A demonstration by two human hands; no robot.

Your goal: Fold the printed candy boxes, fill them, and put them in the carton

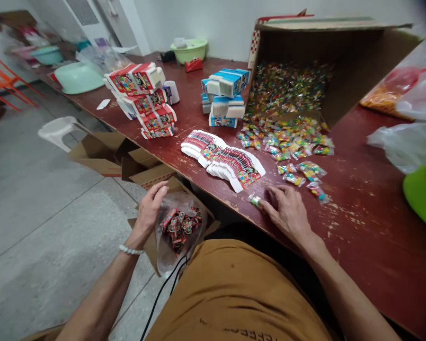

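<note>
My left hand (151,207) hangs below the table edge and grips the rim of a clear plastic bag (179,227) filled with small red packets. My right hand (287,208) lies on the dark red table (358,227), fingers pinched on a small candy packet (255,201) at the table's front edge. A fanned pile of flat red-and-white printed cartons (223,158) lies just beyond my right hand. Loose colourful candy packets (291,142) spill from a tipped cardboard box (341,66).
Stacks of folded red boxes (145,99) and blue boxes (225,94) stand further back. Green basins (190,49), a mug (172,92), plastic bags (408,142) and a green object (424,192) sit around. Open cardboard boxes (110,151) and a white stool (58,130) stand on the floor.
</note>
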